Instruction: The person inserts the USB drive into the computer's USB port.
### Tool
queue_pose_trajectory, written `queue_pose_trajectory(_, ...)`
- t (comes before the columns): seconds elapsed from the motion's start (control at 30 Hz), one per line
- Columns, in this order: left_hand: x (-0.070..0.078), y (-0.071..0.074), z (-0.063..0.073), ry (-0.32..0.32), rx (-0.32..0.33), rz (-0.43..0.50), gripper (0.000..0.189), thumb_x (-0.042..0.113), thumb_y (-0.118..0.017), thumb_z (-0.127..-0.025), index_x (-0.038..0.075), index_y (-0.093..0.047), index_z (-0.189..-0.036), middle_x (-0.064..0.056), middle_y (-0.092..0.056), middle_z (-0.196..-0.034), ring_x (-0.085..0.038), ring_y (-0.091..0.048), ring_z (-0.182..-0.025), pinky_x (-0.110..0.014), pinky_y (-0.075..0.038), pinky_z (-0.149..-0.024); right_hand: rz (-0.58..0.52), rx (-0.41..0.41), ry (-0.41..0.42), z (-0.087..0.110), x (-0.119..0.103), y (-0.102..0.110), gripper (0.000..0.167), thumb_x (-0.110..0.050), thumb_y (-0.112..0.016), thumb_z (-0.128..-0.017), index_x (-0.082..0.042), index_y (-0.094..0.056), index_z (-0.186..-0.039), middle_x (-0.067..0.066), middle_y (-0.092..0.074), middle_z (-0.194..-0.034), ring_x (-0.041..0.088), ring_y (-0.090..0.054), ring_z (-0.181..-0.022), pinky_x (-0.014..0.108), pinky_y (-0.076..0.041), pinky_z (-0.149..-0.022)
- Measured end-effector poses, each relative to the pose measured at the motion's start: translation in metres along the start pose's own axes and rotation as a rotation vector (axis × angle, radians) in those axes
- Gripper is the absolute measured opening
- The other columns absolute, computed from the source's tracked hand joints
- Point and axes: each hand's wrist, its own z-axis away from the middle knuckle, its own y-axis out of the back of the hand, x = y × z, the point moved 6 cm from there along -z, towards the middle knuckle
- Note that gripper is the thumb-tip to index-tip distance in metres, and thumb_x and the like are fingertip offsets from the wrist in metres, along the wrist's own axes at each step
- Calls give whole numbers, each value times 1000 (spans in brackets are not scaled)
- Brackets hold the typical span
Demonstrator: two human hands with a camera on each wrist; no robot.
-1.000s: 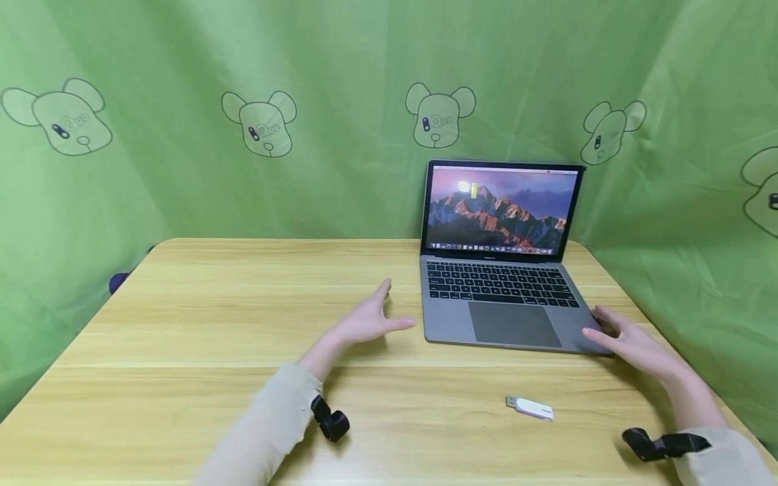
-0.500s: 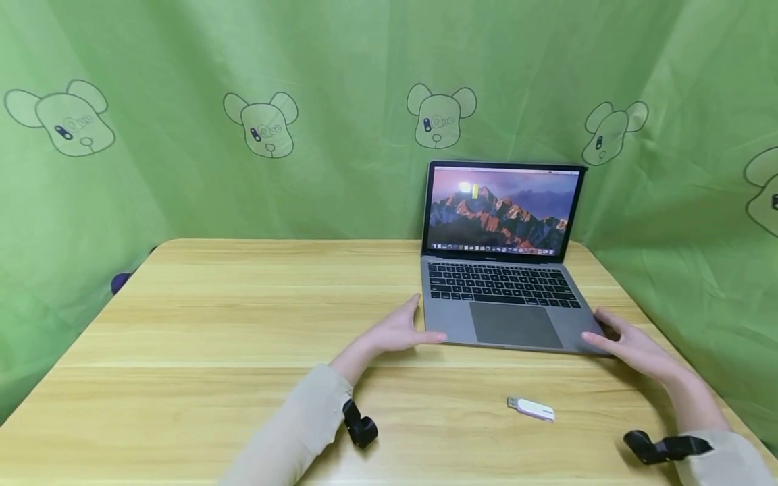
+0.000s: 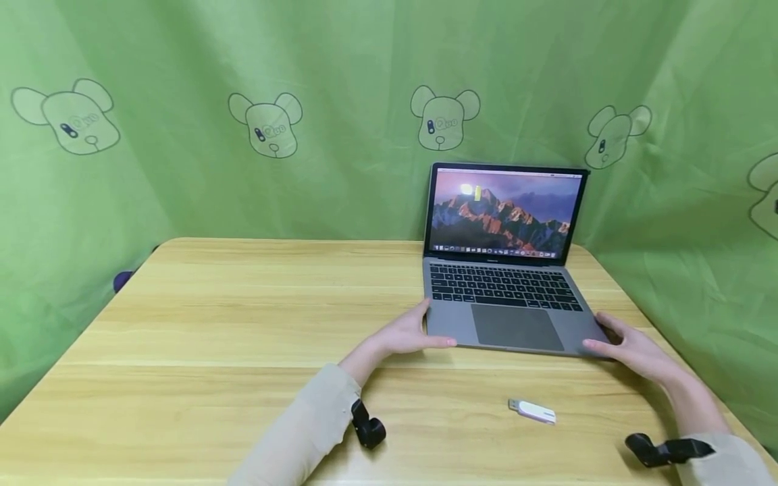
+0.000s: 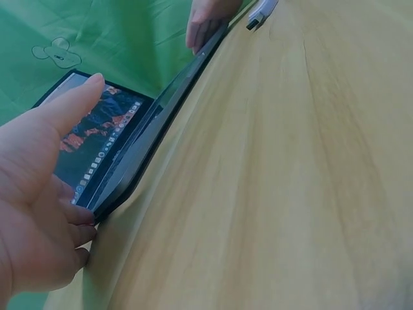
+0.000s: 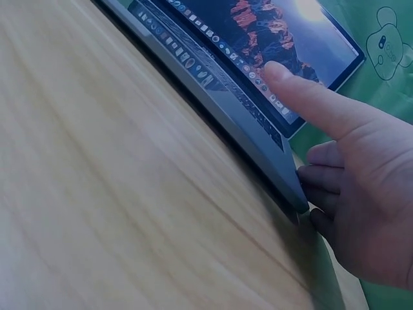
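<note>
Head view: both hands are at a MacBook-type laptop (image 3: pixel 501 283), right of centre in the frame, lid raised, base apparently flat on the wood-grain table (image 3: pixel 243 304). Step in hand, prob.: getting a two-sided hold on the base. L hand (image 3: pixel 406 334) is at the front-left corner, R hand (image 3: pixel 635 352) at the front-right, fingers by the side edges. Grip isn't clamped: in each wrist view the thumb stands up, well apart from the fingers, w/ the fingertips at the laptop's edge (can't tell how firmly they press, if at all). Next move, I'd say, calls for even contact on both sides so the base doesn't twist, + care re the white USB stick (image 3: pixel 532 411), lower right of the frame, lying near the laptop's front edge, metal plug toward the left.

Looks: slim grey body, black keyboard (image 3: pixel 504 287), darker-grey trackpad (image 3: pixel 516 327) below it. Screen (image 3: pixel 504 216) is lit: rocky-mountain wallpaper, purplish sky, icon row along the bottom, black bezel. Bright glare patch in its upper L, yellow mark beside it (reflection, maybe). Right wrist view also shows icons mirrored in the base. Text under the screen's too small to read.
</note>
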Motion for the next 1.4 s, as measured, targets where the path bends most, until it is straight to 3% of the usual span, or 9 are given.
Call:
queue_pose_trajectory(0.37, 7, -9, -10, 40, -3, 51, 105, 45, -72, -77, 3, -8, -148, -13, -13, -153, -25, -17, -138, -36, -19, -111, -40, 6, 2, -1, 10, 14, 87, -35, -59, -90, 15, -9, -141, 42, -11, -140, 60, -10, -125, 71, -15, -95)
queue_pose_trajectory(0.73, 12, -11, -15, -20, 4, 34, 107, 40, -75, -76, 3, -6, -148, -13, -16, -153, -25, -23, -136, -36, -23, -110, -19, -4, 54, 3, 8, 21, 85, -31, -62, -88, 15, -13, -140, 43, -15, -138, 61, -14, -123, 71, -17, -94)
queue_pose_trajectory(1.4, 2, -8, 0, 40, -2, 58, 108, 40, -75, -75, 2, -6, -148, -16, -12, -153, -28, -17, -138, -40, -19, -111, -70, -46, 82, 4, 6, 15, 82, -28, -63, -88, 14, -16, -141, 39, -16, -141, 58, -14, -126, 70, -16, -96)
